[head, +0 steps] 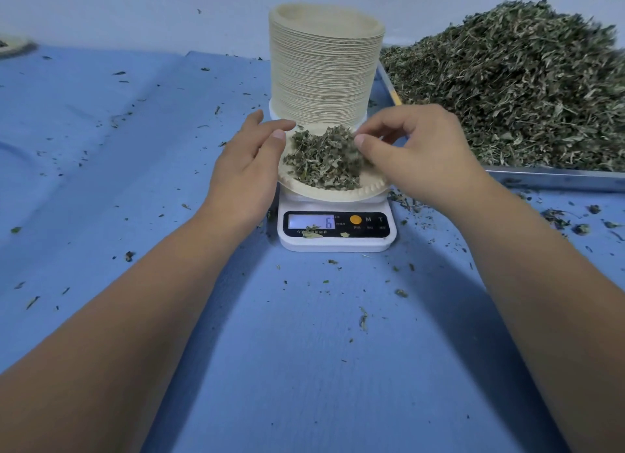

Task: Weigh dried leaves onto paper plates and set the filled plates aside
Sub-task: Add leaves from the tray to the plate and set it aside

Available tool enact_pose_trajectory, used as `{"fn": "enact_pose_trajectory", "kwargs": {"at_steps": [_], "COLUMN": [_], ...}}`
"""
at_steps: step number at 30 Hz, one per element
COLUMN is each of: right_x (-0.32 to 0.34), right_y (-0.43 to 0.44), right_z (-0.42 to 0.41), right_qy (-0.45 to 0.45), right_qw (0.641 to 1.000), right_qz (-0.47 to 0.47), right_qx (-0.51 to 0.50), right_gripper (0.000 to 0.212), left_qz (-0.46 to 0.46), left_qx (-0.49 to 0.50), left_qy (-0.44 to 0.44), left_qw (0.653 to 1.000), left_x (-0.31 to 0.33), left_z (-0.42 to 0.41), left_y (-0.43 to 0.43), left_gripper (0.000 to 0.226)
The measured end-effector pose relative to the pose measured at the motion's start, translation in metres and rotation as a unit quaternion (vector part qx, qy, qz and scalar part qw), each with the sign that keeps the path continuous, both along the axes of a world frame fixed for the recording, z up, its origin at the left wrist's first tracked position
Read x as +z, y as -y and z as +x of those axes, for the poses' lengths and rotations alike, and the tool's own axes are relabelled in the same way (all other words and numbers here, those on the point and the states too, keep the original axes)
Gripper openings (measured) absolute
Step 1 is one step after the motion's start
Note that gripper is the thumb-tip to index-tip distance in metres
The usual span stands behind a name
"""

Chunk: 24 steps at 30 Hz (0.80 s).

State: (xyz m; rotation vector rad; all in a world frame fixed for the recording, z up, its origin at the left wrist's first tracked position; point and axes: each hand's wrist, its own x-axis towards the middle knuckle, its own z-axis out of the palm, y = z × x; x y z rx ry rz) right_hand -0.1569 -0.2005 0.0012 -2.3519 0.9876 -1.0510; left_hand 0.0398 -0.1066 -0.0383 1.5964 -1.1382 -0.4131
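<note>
The left hand lies relaxed, fingers straight, against the left rim of a paper plate; whether it actually touches the rim cannot be told. The right hand hovers over the plate's right side with its fingers loosely curled and the thumb pointing toward the leaves. The flakes under the thumb are blurred, so it is unclear whether it pinches any.

The plate sits on a small white scale and holds a mound of dried leaves. The scale's display shows a 6, and a few leaf bits lie on its front panel.

Just behind the scale stands a tall stack of paper plates. To the right, a metal tray carries a large heap of leaves. Crumbs are scattered across the blue counter.
</note>
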Motion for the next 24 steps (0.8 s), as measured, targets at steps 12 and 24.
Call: {"fn": "enact_pose_trajectory", "kwargs": {"at_steps": [12,24], "right_x": [-0.014,-0.021], "right_y": [0.054,0.056], "right_z": [-0.058,-0.049], "right_qy": [-0.337,-0.249], "right_qw": [0.913,0.95], "right_qz": [0.06,-0.007], "right_qx": [-0.221,-0.19], "right_gripper": [0.064,0.054], "left_qz": [-0.003,-0.006], "left_qx": [-0.042,-0.102], "left_qy": [0.304,0.392], "left_qw": [0.952,0.914], "left_x": [0.009,0.018], "left_z": [-0.014,-0.032], "left_y": [-0.01,-0.005], "left_gripper": [0.051,0.062]}}
